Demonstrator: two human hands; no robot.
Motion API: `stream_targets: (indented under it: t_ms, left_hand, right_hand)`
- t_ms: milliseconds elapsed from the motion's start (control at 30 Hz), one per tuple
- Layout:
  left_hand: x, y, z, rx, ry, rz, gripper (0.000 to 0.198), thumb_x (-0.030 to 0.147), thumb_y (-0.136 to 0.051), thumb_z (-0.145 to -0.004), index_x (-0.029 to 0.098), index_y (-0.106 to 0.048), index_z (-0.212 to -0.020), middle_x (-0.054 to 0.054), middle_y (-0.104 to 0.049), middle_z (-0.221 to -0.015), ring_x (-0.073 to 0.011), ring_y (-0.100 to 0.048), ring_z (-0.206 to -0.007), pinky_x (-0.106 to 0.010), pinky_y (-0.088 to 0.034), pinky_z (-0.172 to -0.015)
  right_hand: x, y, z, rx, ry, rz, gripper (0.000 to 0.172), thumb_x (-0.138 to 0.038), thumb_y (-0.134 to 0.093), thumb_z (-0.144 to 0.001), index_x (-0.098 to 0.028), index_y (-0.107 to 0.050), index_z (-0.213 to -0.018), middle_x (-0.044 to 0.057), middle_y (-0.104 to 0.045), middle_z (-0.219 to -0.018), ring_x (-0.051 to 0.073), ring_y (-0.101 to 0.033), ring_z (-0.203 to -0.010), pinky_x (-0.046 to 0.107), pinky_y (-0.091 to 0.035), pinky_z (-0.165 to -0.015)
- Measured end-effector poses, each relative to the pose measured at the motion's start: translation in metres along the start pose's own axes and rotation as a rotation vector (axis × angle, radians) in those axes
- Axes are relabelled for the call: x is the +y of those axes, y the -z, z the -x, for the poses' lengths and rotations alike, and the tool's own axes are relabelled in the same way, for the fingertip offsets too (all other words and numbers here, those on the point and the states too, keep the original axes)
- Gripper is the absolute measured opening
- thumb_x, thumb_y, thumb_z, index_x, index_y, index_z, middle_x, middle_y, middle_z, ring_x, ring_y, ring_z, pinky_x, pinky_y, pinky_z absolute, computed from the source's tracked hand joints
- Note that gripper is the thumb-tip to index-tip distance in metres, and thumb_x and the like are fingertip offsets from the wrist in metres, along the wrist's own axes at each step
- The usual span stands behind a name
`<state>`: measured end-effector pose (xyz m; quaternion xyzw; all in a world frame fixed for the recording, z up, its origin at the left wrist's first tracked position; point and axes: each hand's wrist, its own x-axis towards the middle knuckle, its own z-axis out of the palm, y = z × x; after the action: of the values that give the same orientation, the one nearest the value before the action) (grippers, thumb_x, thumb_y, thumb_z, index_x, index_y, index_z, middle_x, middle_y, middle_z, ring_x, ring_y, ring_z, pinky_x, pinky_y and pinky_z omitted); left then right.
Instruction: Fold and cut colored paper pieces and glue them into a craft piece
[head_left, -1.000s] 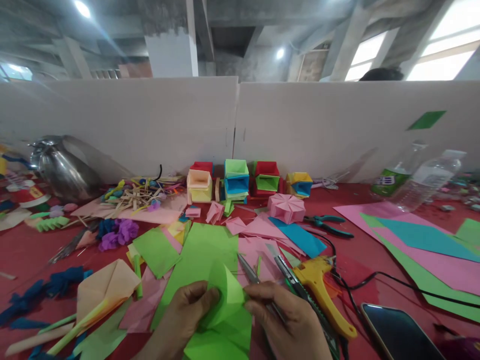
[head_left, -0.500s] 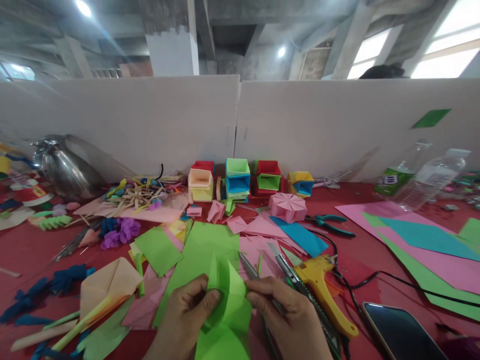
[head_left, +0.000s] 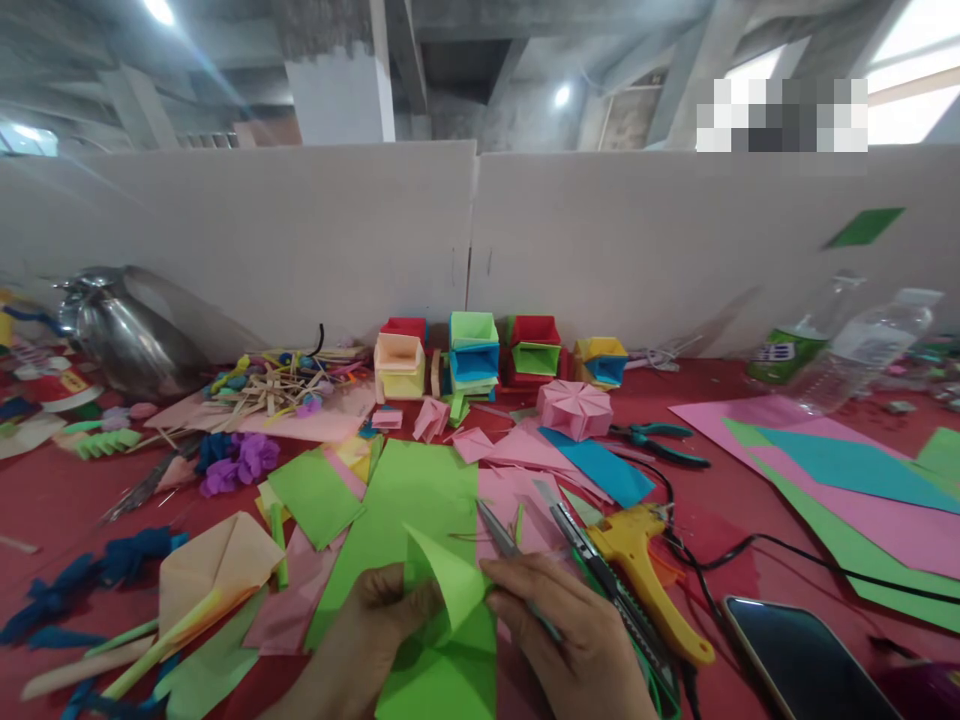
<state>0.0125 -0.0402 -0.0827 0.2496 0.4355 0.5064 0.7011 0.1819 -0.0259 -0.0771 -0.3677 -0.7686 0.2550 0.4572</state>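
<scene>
Both hands work a folded light-green paper sheet (head_left: pixel 442 640) low in the middle of the view. My left hand (head_left: pixel 375 630) pinches its left side, fingers curled behind the raised flap. My right hand (head_left: pixel 562 640) grips the right edge of the flap, thumb and fingers pressed together on it. The flap stands up in a point between the two hands. Under the sheet lies a larger green sheet (head_left: pixel 412 500) on the red table (head_left: pixel 712 520).
Scissors (head_left: pixel 499 530), a utility knife (head_left: pixel 592 565) and a yellow glue gun (head_left: pixel 645 580) lie just right of my hands. A phone (head_left: pixel 795 665) is at the bottom right. Folded paper boxes (head_left: pixel 472 360) line the white partition (head_left: pixel 600 250). Pliers (head_left: pixel 660 440), bottles (head_left: pixel 855 350) and coloured sheets (head_left: pixel 840 480) lie to the right.
The green flap has been folded further, from a rounded raised shape into a sharper point. Both hands stayed on the paper and shifted slightly.
</scene>
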Motion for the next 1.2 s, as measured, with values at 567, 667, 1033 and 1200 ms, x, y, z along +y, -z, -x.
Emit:
stream_targets:
  t_ms: [567, 667, 1033, 1200]
  left_hand:
    - [-0.0037, -0.0029, 0.0065, -0.041, -0.055, -0.103, 0.027, 0.035, -0.083, -0.048, 0.015, -0.074, -0.062, -0.001, -0.064, -0.049, -0.0149, -0.057, -0.048, -0.025, -0.045, -0.053]
    - [-0.0051, -0.0022, 0.0071, -0.020, -0.118, -0.188, 0.024, 0.034, -0.082, -0.051, 0.015, -0.075, -0.064, -0.001, -0.065, -0.051, -0.0151, -0.057, -0.051, -0.022, -0.043, -0.052]
    - [-0.0072, 0.0009, 0.0039, -0.009, -0.117, -0.085, 0.033, 0.042, -0.080, -0.053, 0.015, -0.075, -0.070, -0.002, -0.067, -0.055, -0.0171, -0.061, -0.054, -0.025, -0.046, -0.054]
    - [-0.0061, 0.0016, 0.0054, 0.046, -0.149, -0.122, 0.030, 0.039, -0.082, -0.051, 0.016, -0.075, -0.070, -0.002, -0.070, -0.057, -0.0184, -0.063, -0.057, -0.025, -0.047, -0.055]
  right_hand:
    - [-0.0063, -0.0032, -0.0031, -0.057, -0.394, -0.202, 0.030, -0.039, -0.052, -0.085, -0.016, -0.062, -0.067, 0.000, -0.056, -0.060, 0.012, -0.051, -0.057, 0.020, -0.043, -0.052]
    - [-0.0040, -0.0068, -0.0033, -0.029, -0.460, -0.350, 0.027, -0.041, -0.055, -0.082, -0.015, -0.062, -0.079, 0.002, -0.060, -0.069, 0.013, -0.054, -0.063, 0.021, -0.045, -0.057]
    - [-0.0014, -0.0013, 0.0001, -0.036, -0.144, -0.046, 0.015, -0.022, -0.056, -0.084, -0.020, -0.068, -0.093, 0.000, -0.067, -0.073, 0.012, -0.061, -0.065, 0.018, -0.048, -0.063]
    - [-0.0028, -0.0014, -0.0001, -0.018, -0.159, -0.041, 0.017, -0.020, -0.061, -0.080, -0.022, -0.070, -0.094, 0.000, -0.071, -0.076, 0.013, -0.065, -0.068, 0.018, -0.050, -0.063]
